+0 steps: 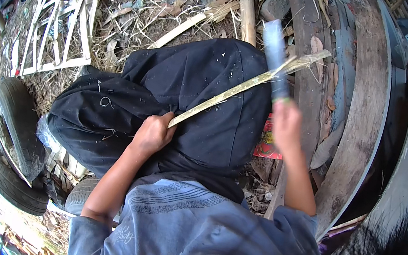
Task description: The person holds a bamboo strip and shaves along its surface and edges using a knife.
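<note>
Two hands busy: my left hand [153, 134] is closed around the bamboo strip's [250, 85] lower end over my lap; right hand [286, 125], blurry, probably grips a knife [276, 60]. Strip looks light, springy, splintery, so I'd hold low.

We are holding a long, thin strip of split bamboo [250, 85], pale yellow-green, running at a slant from lower left to upper right across our lap, which is covered in dark cloth. Its near end is sitting in our closed left hand [152, 134], and its far end is reaching out past our knee, over weathered wooden planks. We are gripping a broad, flat blade [277, 60] in our right hand [286, 125]; it is pointing upward and away from us, blurred, and crossing the strip close to its far end.
</note>
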Motion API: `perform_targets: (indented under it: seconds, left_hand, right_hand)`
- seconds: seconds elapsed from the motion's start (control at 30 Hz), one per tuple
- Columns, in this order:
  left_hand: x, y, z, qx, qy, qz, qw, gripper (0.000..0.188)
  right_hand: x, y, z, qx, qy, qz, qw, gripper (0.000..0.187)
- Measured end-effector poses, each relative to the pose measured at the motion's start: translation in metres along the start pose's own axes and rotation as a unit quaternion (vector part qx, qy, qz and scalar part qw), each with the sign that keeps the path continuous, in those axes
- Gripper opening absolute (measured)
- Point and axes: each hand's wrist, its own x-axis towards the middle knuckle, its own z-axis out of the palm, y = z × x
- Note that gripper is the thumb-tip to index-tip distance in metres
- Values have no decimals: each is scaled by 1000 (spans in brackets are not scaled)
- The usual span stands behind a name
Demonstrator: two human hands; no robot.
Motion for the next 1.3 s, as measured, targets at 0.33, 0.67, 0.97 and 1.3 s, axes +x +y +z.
perform_targets:
  seconds: [0.33, 0.67, 0.97, 1.3]
  left_hand:
    - [-5, -5, 0, 17, 1, 8, 1000, 13]
    - [-5, -4, 2, 27, 20, 10, 999, 13]
    - [1, -6, 4, 38, 8, 1, 999, 13]
    - [-2, -11, -1, 15, 11, 0, 1000, 13]
  right_hand:
    - [-4, -7, 7, -46, -40, -80, 995, 34]
    - [7, -4, -6, 40, -7, -28, 999, 31]
    - [-18, -4, 21, 14, -104, -46, 993, 34]
    - [-15, -23, 27, -124, -107, -135, 977, 29]
